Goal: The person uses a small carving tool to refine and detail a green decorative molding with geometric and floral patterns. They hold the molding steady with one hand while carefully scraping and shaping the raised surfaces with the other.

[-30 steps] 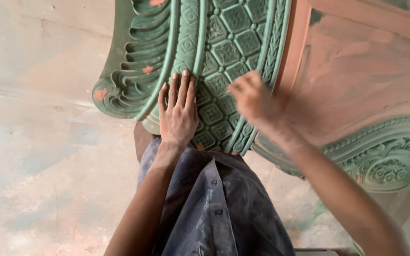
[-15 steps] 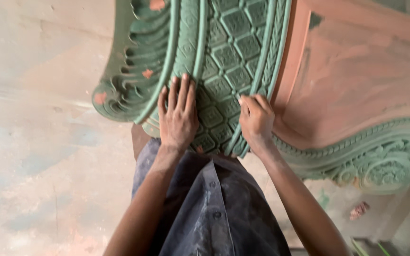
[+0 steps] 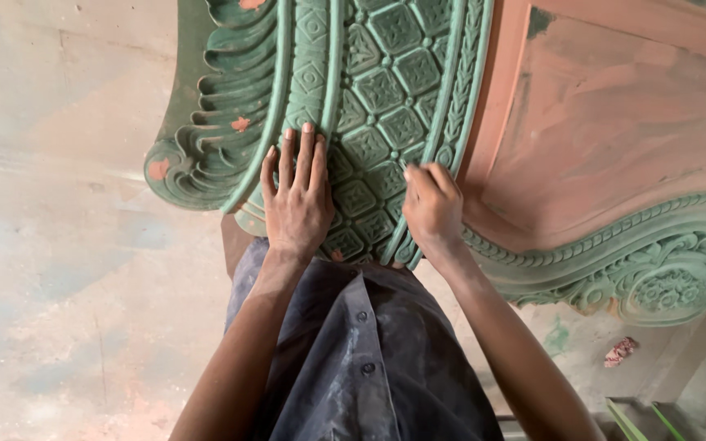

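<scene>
A large green carved mould (image 3: 386, 90) with diamond lattice, rope borders and scalloped leaf edge stands before me. My left hand (image 3: 297, 200) lies flat on its lattice band, fingers spread and pointing up. My right hand (image 3: 432, 211) presses its bent fingers on the rope border at the lattice's right edge. I cannot see anything held in either hand.
To the right is a reddish-brown panel (image 3: 614, 122) with a green scrolled floral border (image 3: 663, 278) along its lower edge. My dark buttoned shirt (image 3: 369, 359) fills the lower middle. A stained concrete floor (image 3: 67, 286) spreads left. A small pinkish scrap (image 3: 619, 351) lies at lower right.
My right hand came down from a raised, blurred position and settled on the rope border. My left hand stayed flat on the lattice.
</scene>
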